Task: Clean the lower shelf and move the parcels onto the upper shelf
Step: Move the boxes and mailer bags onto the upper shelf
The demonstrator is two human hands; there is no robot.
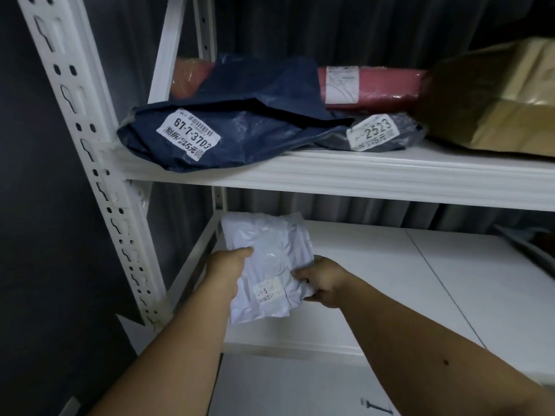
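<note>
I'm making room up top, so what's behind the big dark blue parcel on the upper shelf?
Behind the dark blue parcel lie an orange-red package at the left and a pink-red parcel at the right. The blue bag covers whatever lies between them.

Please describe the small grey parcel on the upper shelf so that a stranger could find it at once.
Find the upper shelf of the white rack. The grey parcel lies at its front edge, between the large dark blue parcel and the brown parcel. Its label reads 2523.

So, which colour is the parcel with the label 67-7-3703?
Dark navy blue parcel, with a white label; head view.
</note>
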